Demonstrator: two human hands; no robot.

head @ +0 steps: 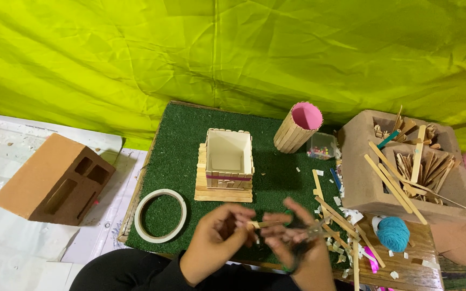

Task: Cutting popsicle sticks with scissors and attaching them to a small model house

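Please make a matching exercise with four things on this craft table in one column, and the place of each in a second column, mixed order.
Things:
1. tape ring
2. ball of blue yarn
3. stick cup with pink inside
4. stick box

Places:
a. on the wooden board, in front of the hollow block full of sticks
b. at the back of the green mat, tilted
c. front left corner of the green mat
d. middle of the green mat, on a stick base

Pairs: 1-c, 2-a, 3-b, 4-d

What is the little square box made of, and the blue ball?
The little square box looks built from pale flat wooden craft sticks, side by side, unpainted; a pink band crosses its front. The blue ball looks like wound yarn: soft, matte strands wrap around it.
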